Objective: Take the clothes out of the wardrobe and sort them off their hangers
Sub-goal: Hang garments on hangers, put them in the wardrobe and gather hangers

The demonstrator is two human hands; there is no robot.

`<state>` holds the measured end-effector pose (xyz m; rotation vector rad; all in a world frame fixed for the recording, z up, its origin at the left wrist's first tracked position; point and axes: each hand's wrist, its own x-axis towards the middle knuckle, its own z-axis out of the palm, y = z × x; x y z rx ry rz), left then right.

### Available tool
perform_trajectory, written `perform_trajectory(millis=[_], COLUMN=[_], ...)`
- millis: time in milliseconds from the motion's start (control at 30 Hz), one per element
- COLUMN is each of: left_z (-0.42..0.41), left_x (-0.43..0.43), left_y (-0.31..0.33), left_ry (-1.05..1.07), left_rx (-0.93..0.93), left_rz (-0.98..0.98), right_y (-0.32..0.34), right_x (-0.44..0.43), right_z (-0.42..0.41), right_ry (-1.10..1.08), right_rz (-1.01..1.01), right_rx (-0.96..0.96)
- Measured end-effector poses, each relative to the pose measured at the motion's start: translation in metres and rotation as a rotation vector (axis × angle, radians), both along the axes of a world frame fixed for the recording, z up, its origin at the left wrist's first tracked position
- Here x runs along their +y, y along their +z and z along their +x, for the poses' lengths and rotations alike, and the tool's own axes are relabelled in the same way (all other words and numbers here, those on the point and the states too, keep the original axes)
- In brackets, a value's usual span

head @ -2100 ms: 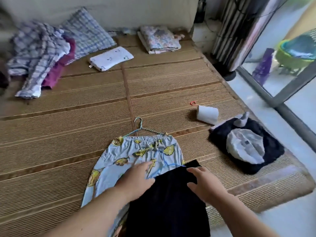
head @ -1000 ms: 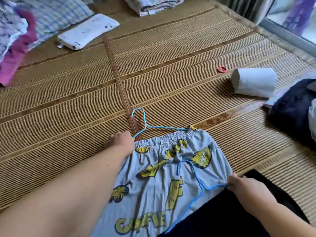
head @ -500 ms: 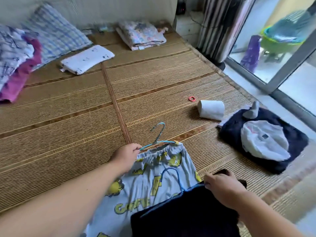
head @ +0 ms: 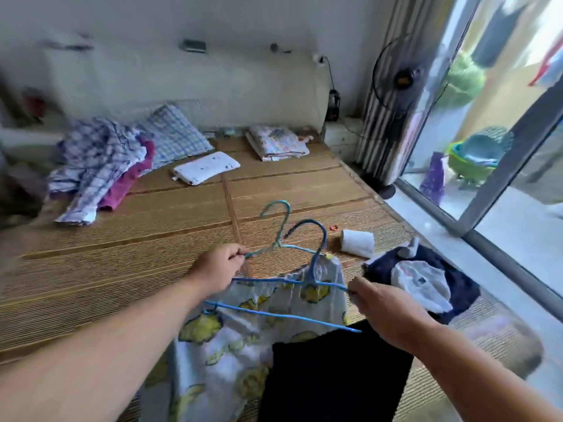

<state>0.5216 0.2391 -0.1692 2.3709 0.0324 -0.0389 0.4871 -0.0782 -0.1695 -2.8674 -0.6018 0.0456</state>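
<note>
Your left hand (head: 217,271) pinches the teal hanger (head: 283,224). Your right hand (head: 380,312) pinches the blue hanger (head: 274,314), now lifted free of the black garment (head: 335,376).

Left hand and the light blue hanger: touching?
Touching. The head view shows the left hand pinching the left end of the light blue hanger between its fingertips.

The pale blue shorts with yellow print (head: 243,345) and the black garment (head: 335,376) lying over them run off the picture's lower edge at the near edge of the straw-matted bed (head: 152,239). The shorts' waistband hides the teal wire hanger's (head: 281,229) right shoulder. The right grip (head: 384,309) covers one end of the dark blue wire hanger (head: 274,281). Blur smears the bed's far left corner.
</note>
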Motion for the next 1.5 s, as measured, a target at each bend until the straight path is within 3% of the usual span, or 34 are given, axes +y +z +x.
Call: perform_trajectory(millis=[233,500,767,933,1200,1367,1500], left_z=[-0.090,-0.103,-0.026,0.045,0.122,0.156,0.167], left_x=[0.012,0.033,0.051,0.054,0.027,0.021,0.018], left_y=[0.079,0.050,-0.048,-0.119,-0.213,-0.251,-0.272], left_ry=[0.072,0.191,0.250,0.251,0.144,0.085,0.116], left_rx=[-0.086,-0.043,0.067,0.170,0.401,0.499,0.611], left_rz=[0.010,0.065,0.041,0.025,0.094,0.388,0.424], right_y=[0.072,0.096,-0.003,-0.071,-0.148,-0.167,-0.183], right_x=[0.018,0.031,0.027,0.010,-0.009,-0.008,-0.005], right_z=[-0.055,-0.043,0.010,0.046,0.059,0.068,0.075], right_ry=[0.018,0.101,0.048,-0.141,-0.255,-0.329,-0.345], right_rz=[0.149,0.035,0.064,0.125,0.109,0.150,0.180], right_rx=[-0.001,-0.138,0.029,0.233,0.267,0.388,0.403])
